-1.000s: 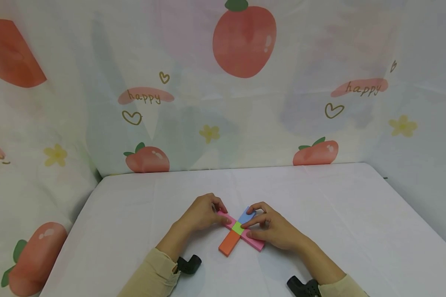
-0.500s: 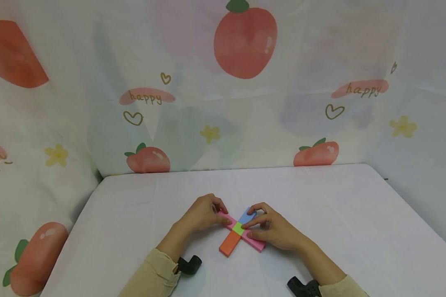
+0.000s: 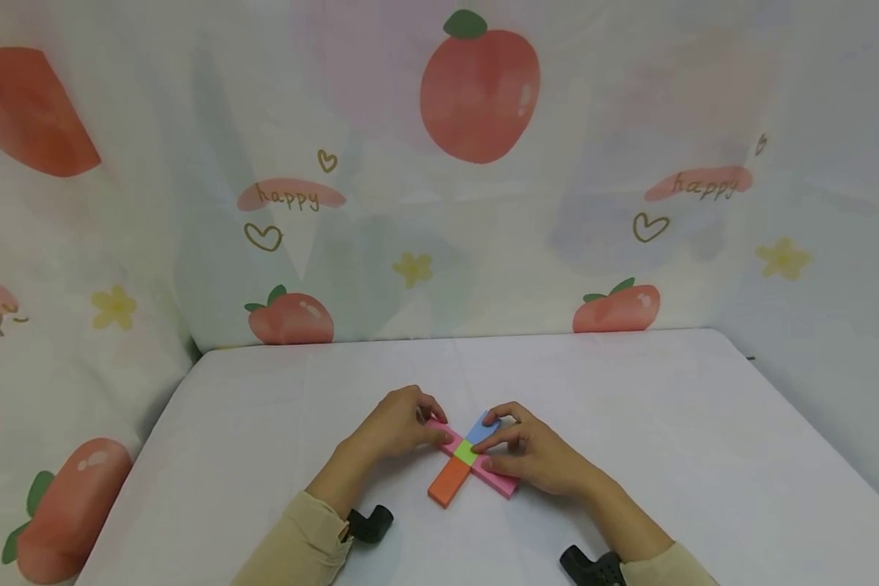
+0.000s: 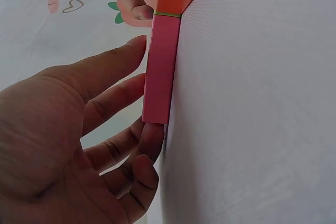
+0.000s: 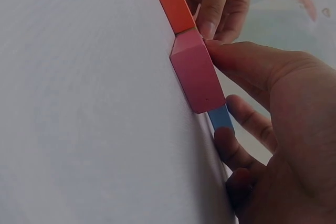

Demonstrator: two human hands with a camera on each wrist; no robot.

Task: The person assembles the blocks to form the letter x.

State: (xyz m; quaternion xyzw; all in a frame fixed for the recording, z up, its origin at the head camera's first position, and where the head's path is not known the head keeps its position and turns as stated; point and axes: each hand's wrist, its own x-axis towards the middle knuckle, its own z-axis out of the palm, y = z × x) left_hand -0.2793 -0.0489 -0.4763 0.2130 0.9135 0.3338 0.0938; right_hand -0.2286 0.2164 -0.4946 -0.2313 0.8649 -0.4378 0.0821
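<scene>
Flat coloured blocks form a cross on the white table. A small green block (image 3: pixel 465 452) sits at the centre, with an orange block (image 3: pixel 449 482) toward me, a blue block (image 3: pixel 481 428) away from me, a left pink block (image 4: pixel 161 66) and a right pink block (image 3: pixel 495 478). My left hand (image 3: pixel 398 422) rests its thumb and fingertips on the left pink block, one finger at its outer end. My right hand (image 3: pixel 533 449) has its thumb on the right pink block, another fingertip at the green block and one on the blue block.
A white cloth covers the table (image 3: pixel 264 423). Behind it hangs a patterned curtain (image 3: pixel 483 212) printed with fruit, hearts and flowers. Black wrist devices show at the left cuff (image 3: pixel 370 525) and the right cuff (image 3: pixel 592 566).
The head view has shifted slightly. Both hands and the cross of blocks keep their places relative to one another.
</scene>
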